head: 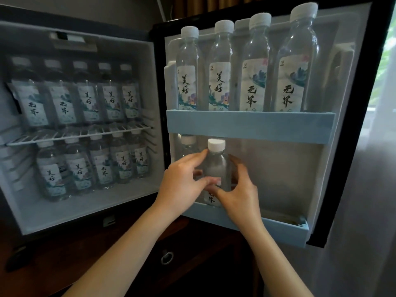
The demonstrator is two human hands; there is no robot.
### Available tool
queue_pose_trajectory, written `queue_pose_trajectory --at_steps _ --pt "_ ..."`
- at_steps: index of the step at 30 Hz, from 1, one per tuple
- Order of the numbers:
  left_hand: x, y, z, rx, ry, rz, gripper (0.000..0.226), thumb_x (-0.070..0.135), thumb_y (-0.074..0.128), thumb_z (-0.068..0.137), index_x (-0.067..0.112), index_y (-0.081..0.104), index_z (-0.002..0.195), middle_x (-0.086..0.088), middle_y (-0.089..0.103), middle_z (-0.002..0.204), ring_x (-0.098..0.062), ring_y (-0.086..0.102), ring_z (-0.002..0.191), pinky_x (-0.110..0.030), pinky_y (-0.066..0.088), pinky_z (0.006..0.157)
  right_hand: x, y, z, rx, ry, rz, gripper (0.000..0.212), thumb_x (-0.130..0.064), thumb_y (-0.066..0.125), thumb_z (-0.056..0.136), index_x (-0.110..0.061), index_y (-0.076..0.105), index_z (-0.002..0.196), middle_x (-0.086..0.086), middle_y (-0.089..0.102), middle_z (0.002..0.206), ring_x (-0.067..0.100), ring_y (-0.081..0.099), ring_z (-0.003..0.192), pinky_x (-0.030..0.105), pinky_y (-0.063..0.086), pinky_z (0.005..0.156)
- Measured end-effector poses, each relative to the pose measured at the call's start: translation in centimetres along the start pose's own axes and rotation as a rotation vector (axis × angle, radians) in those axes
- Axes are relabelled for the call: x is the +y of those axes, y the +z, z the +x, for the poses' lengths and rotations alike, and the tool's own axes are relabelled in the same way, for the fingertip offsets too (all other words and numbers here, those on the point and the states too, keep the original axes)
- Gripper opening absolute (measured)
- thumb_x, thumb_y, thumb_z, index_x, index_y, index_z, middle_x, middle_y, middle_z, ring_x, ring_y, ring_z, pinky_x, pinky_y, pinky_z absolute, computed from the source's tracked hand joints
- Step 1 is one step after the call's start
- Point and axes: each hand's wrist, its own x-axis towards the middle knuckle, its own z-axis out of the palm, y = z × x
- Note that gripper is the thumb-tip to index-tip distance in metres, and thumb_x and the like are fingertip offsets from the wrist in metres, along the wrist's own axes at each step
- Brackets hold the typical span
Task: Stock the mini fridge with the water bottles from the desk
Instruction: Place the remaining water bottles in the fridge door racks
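The mini fridge (85, 213) stands open, its door (351, 129) swung to the right. Both hands hold one clear water bottle (216, 166) with a white cap, upright in the lower door shelf (282, 230). My left hand (182, 185) wraps its left side, and my right hand (237, 189) grips its right side and front. Another bottle (186, 144) stands just behind, at the left end of that shelf. The upper door shelf (250, 123) carries several bottles. Inside, several bottles fill the wire rack (79, 136) and the floor below it.
The fridge sits inside a dark wooden cabinet (192, 243) with a ring pull (167, 257) below. A sheer curtain (364, 211) hangs at the right behind the door. The right part of the lower door shelf holds no bottles.
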Motion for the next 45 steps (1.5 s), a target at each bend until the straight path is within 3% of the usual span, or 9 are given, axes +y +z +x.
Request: queue_pose_trajectory --at_steps 5,11,18,25,30,34,38,41,45 --pt "-0.7 0.2 0.1 0.107 0.136 0.179 0.042 0.005 0.074 0.075 0.007 0.065 0.115 -0.006 0.066 0.113 -0.015 0.068 0.077 -0.020 0.053 0.075 -0.1 -0.2 0.6 -0.018 0.019 -0.014 0.085 -0.056 0.074 0.062 -0.033 0.038 0.135 -0.011 0.060 0.120 0.007 0.055 0.111 0.012 0.042 0.082" --pt "-1.5 0.3 0.0 0.118 0.098 0.130 0.040 0.009 0.074 0.075 0.008 0.066 0.114 -0.007 0.068 0.111 -0.012 0.067 0.076 -0.018 0.052 0.077 0.6 -1.1 0.6 -0.069 0.024 -0.038 0.084 -0.026 0.080 0.070 -0.033 0.034 0.140 -0.013 0.056 0.112 -0.001 0.050 0.099 -0.007 0.035 0.072" --pt "-1.3 -0.2 -0.5 0.074 0.059 0.123 0.045 0.005 0.072 0.076 0.013 0.063 0.120 -0.005 0.066 0.116 -0.010 0.064 0.079 -0.027 0.054 0.081 0.7 -1.0 0.3 -0.051 0.026 -0.100 0.081 -0.028 0.080 0.070 -0.027 0.037 0.140 -0.004 0.060 0.120 0.011 0.056 0.107 0.021 0.043 0.085" --pt "-1.7 -1.3 -1.7 -0.013 0.032 0.114 0.041 0.003 0.069 0.080 0.017 0.064 0.119 0.003 0.065 0.111 -0.005 0.063 0.073 -0.018 0.053 0.078 0.3 -0.9 0.0 -0.051 0.027 -0.118 0.080 -0.024 0.079 0.072 -0.022 0.035 0.139 0.002 0.060 0.121 0.016 0.057 0.110 0.034 0.049 0.093" --pt "-2.1 -2.8 -2.3 -0.037 0.027 0.105 0.035 0.002 0.067 0.082 0.015 0.066 0.115 0.002 0.067 0.107 -0.003 0.063 0.081 -0.018 0.053 0.081 -0.3 -0.2 0.1 -0.108 0.030 -0.201 0.098 -0.038 0.079 0.069 -0.020 0.020 0.144 0.006 0.048 0.138 0.023 0.049 0.124 0.035 0.045 0.097" --pt "-2.6 -4.2 -2.9 -0.004 0.013 0.133 0.033 0.003 0.068 0.081 0.016 0.068 0.112 0.013 0.061 0.101 0.001 0.061 0.072 -0.010 0.051 0.076 -0.3 -0.1 0.1 -0.087 0.042 -0.226 0.091 -0.035 0.078 0.071 -0.016 0.023 0.142 0.008 0.053 0.131 0.024 0.053 0.118 0.025 0.042 0.085" --pt "-3.5 -5.4 -3.7 -0.001 -0.063 0.130 0.032 0.004 0.065 0.084 0.019 0.067 0.112 0.012 0.061 0.098 -0.003 0.065 0.063 -0.016 0.053 0.070 -0.6 -0.1 -0.2 -0.100 0.065 -0.204 0.088 -0.033 0.075 0.075 -0.016 0.022 0.142 0.009 0.053 0.131 0.026 0.053 0.118 0.034 0.046 0.092" --pt "-4.4 -6.3 -4.6 0.007 -0.115 0.091 0.031 0.003 0.064 0.084 0.018 0.067 0.111 0.017 0.059 0.094 0.007 0.063 0.062 -0.006 0.048 0.066 -2.0 1.0 -1.4 0.138 -0.038 -0.281 0.079 -0.038 0.071 0.078 -0.009 0.029 0.139 0.016 0.044 0.129 0.033 0.045 0.118 0.040 0.041 0.095" --pt "-5.8 -8.7 -6.3 0.024 -0.196 0.128 0.027 0.005 0.063 0.086 0.017 0.067 0.110 0.014 0.058 0.098 0.010 0.063 0.064 -0.003 0.045 0.062 -5.3 4.7 -2.4 0.334 -0.359 -0.285 0.043 -0.024 0.067 0.082 0.002 0.055 0.114 0.021 0.054 0.103 0.035 0.051 0.093 0.029 0.034 0.085"
